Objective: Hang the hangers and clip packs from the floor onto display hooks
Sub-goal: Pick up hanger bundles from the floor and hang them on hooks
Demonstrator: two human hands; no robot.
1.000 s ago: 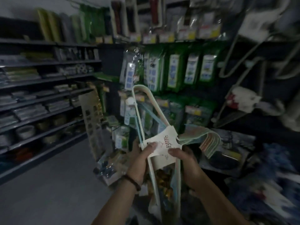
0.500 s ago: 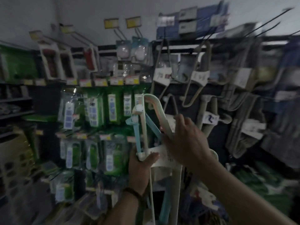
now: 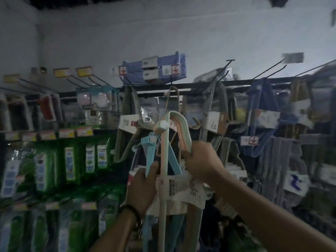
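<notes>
Raised since half a second ago, the hanger bundle now has its hook ends level with stock already hung. Green packs fill the lower pegs at left. The left hand grips the blue hangers at the paper band. The right hand clasps the hook necks. A bare display hook stands higher, to the right. Hung hanger packs crowd the approach. Judged: hanging not yet done.
</notes>
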